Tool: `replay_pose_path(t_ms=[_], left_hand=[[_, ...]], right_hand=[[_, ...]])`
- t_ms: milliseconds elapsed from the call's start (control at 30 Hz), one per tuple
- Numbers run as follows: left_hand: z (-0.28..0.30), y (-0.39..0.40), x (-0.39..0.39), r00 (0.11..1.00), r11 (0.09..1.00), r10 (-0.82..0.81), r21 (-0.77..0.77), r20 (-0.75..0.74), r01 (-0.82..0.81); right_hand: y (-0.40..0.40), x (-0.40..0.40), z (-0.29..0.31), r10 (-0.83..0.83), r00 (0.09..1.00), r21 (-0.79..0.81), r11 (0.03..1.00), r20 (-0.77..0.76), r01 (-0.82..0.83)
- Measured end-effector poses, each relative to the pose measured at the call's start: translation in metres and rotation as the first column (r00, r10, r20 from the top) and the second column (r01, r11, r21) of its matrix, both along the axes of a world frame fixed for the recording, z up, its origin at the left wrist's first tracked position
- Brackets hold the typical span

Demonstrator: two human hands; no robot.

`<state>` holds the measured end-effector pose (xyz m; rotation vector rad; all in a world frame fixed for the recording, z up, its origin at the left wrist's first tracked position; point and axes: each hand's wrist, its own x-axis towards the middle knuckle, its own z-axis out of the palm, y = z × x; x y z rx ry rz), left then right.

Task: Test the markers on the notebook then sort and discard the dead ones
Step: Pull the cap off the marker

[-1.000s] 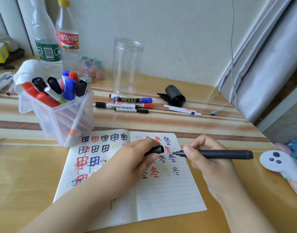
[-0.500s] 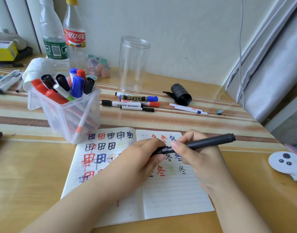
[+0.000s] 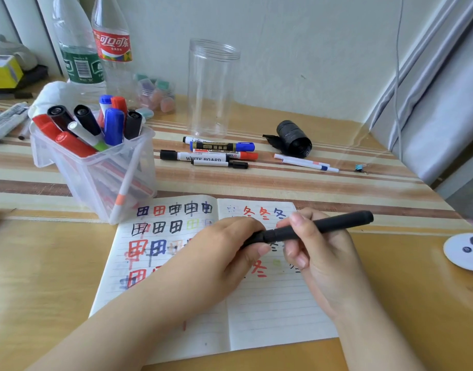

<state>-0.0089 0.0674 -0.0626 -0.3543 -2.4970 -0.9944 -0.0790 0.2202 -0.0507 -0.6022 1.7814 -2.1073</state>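
An open lined notebook (image 3: 270, 311) lies in front of me, its pages covered with test characters in black, red, blue and green. Above it I hold a black marker (image 3: 331, 225). My right hand (image 3: 321, 261) grips its barrel. My left hand (image 3: 224, 253) pinches the black cap (image 3: 252, 239), which sits on the marker's tip. A clear plastic bin (image 3: 96, 172) at the left holds several markers, capped in red, black and blue. Several more markers (image 3: 211, 153) lie in a group on the table behind the notebook.
An empty clear jar (image 3: 211, 89) stands at the back centre. Two plastic bottles (image 3: 96, 49) stand at the back left. A black bag roll (image 3: 294, 139) and two thin white pens (image 3: 304, 162) lie to the right. A small blue clip (image 3: 361, 167) sits near the table's right edge.
The cap and the marker were apart a second ago. My hands have come together and the cap is now pushed onto the tip.
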Motion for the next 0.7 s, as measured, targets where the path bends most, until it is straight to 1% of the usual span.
replay_pose_path(t_ms=[133, 300, 433, 500, 567, 600, 633, 700], left_hand=[[0.001, 0.0, 0.003, 0.998, 0.998, 0.041, -0.044, -0.037, -0.042], [-0.003, 0.0, 0.007, 0.999, 0.997, 0.028, -0.067, -0.026, -0.029], [-0.006, -0.001, 0.008, 0.998, 0.996, 0.055, -0.066, -0.025, -0.056], [-0.005, 0.001, 0.01, 0.995, 0.994, 0.096, -0.057, -0.01, -0.096], [0.001, 0.001, 0.011, 0.986, 0.986, 0.167, -0.023, 0.005, -0.167], [0.005, 0.0, 0.011, 0.978, 0.978, 0.206, 0.018, 0.013, -0.206], [0.011, -0.003, 0.011, 0.968, 0.965, 0.249, 0.074, 0.03, -0.251], [0.025, -0.011, 0.015, 0.936, 0.911, 0.346, 0.217, 0.064, -0.351]], right_hand=[[-0.002, 0.003, -0.003, 0.031, 0.999, -0.01, 0.999, -0.008, -0.031], [-0.004, 0.005, -0.008, 0.018, 1.0, 0.029, 0.999, 0.001, -0.018], [-0.007, 0.008, -0.007, 0.023, 0.998, 0.048, 0.999, 0.053, -0.025], [-0.009, 0.011, -0.004, 0.008, 0.996, 0.079, 0.997, 0.086, -0.015], [-0.014, 0.013, 0.003, 0.007, 0.991, 0.079, 0.997, 0.135, -0.018], [-0.018, 0.014, 0.007, 0.018, 0.986, 0.068, 0.997, 0.167, -0.029], [-0.022, 0.015, 0.013, 0.035, 0.978, 0.051, 0.998, 0.204, -0.046], [-0.034, 0.016, 0.025, 0.08, 0.955, -0.005, 0.997, 0.285, -0.082]])
